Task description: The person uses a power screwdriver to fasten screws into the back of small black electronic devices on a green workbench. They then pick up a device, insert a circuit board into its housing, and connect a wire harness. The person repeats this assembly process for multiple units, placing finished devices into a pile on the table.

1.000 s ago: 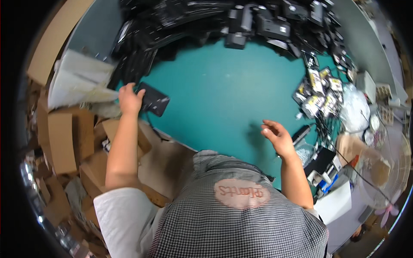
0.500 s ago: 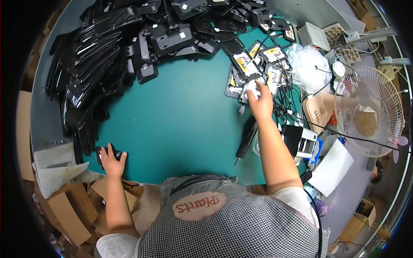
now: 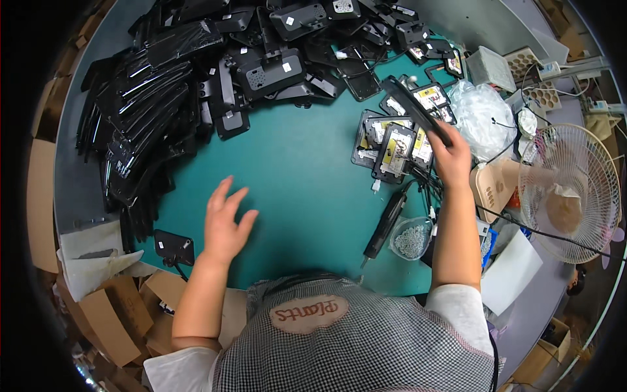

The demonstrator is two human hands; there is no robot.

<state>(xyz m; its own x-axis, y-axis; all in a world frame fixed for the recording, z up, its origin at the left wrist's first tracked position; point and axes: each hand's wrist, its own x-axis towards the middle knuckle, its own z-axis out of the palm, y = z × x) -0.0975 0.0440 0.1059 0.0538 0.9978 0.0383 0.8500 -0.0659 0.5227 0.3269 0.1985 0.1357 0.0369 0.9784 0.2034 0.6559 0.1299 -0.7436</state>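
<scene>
My right hand grips one end of a long flat black housing, seen nearly edge-on and tilted above a cluster of opened black units. One of these opened units shows a yellow-and-white label and wires on its face. Over the green mat, my left hand is open with its fingers spread, touching nothing. To its left, a small black device with a cable lies at the mat's front edge. A black electric screwdriver lies left of my right forearm, beside a clear bowl of small screws.
Stacked black glossy panels fill the left side, and black housings crowd the back. On the right are a bulging clear plastic bag, a wire-caged fan and trailing cables. Cardboard boxes stand at the lower left.
My left hand has left the small black device and moved right and up. My right hand has lifted away from the opened units, now holding the black housing. The screw bowl has come into view.
</scene>
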